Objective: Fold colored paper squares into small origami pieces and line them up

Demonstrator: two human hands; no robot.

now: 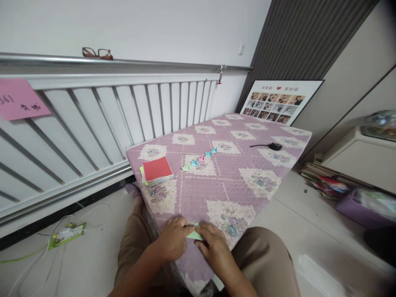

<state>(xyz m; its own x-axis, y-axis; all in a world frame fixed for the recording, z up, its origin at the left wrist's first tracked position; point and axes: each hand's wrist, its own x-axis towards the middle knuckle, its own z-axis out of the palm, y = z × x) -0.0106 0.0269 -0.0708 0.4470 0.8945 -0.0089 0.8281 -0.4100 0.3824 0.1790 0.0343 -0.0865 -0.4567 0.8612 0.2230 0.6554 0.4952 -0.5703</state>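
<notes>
A small folded piece of light green paper (194,235) lies at the near end of the cloth-covered table. From its left side, my left hand (174,238) grips it, fingers curled and thumb at the edge. My right hand (213,244) holds the right side, with its fingers on top and the thumb along the near edge. Parts of the paper are hidden under the fingers. Farther up the table runs a slanting row of small folded paper pieces (201,158) in green, blue and pink. To their left rests a stack of coloured paper sheets (157,168), red on top.
The table (198,194) has a purple floral cloth. A black object with a thin handle (274,146) lies toward its far right. A white radiator (173,107) stands along the left, glasses (97,53) on the pipe above. A power strip (67,235) with cables lies on the floor.
</notes>
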